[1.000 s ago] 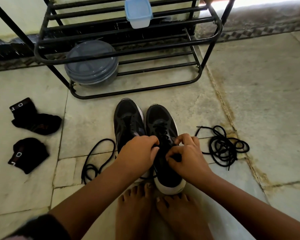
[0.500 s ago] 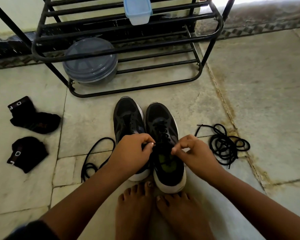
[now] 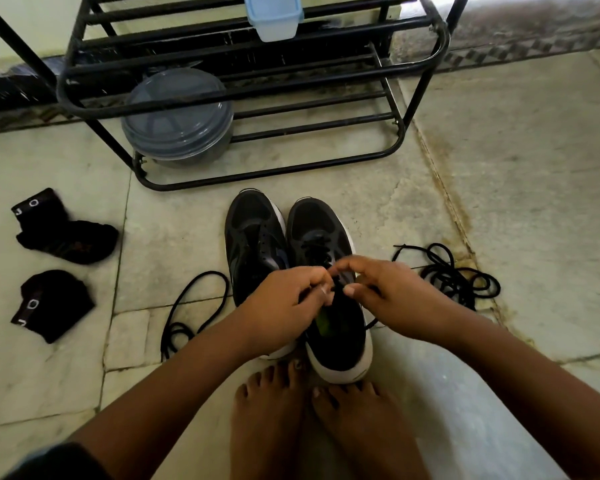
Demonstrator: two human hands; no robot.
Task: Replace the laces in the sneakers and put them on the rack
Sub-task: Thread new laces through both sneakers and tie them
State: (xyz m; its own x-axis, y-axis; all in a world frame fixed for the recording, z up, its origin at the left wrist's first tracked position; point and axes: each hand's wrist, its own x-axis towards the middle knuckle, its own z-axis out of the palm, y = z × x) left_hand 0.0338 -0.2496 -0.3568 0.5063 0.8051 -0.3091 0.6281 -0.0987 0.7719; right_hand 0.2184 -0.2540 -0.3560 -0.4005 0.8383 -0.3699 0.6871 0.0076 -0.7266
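I see my left hand (image 3: 284,303) and right hand (image 3: 388,292) meeting over the right sneaker (image 3: 329,292), fingers (image 3: 352,263) curled tight, each pinching the black lace (image 3: 336,289) at the top eyelets; none are spread. That sneaker lies on the floor (image 3: 516,168) with its long axis running away from me, toe toward the rack (image 3: 243,95), heel at my bare feet (image 3: 312,427). The left sneaker (image 3: 253,244) touches it, parallel (no lace visible in it). A loose lace (image 3: 187,313) lies left, a coiled lace (image 3: 454,275) right, socks (image 3: 59,265) far left
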